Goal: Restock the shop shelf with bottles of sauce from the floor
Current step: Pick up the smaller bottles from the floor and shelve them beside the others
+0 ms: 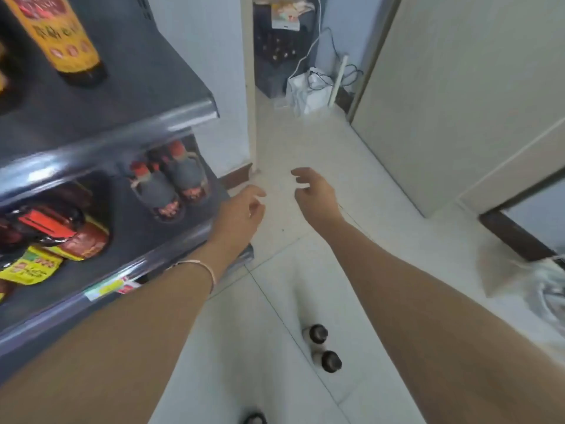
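Head view, looking down past both forearms. Both hands empty: left hand (244, 209) hangs just off the right front corner of the lower shelf (128, 221), fingers loosely curled, nothing between them; right hand (315, 194) is out over bare floor tile (382, 209), fingers spread and slightly hooked, also gripping nothing. The two hands are near each other but apart. Judgement: this posture reads as between loads, with arms free and not reaching for stock. Stock left to shelve: two dark-capped sauce bottles (324, 347) stand upright on the floor, one just beside the other, close to the person and well below the hands; seen from above, so only caps and shoulders show. Another dark shape at the bottom edge of the frame is too cut off to identify. Lower shelf contents: two dark handled bottles with red caps (171, 185) standing side by side at the right end, close to the left hand; further left, red-labelled bottles and a yellow pouch (30, 267), blurred, arrangement unclear. Open grey shelf surface lies between these groups, likely the slot for the floor bottles. Upper shelf (137, 87) carries one tall bottle with an orange-yellow label (64, 38) near the back left; the rest of what shows is bare. Judgement: next move calls for bending down to the floor pair; upright and close-set, they could knock together or tip if grabbed carelessly.
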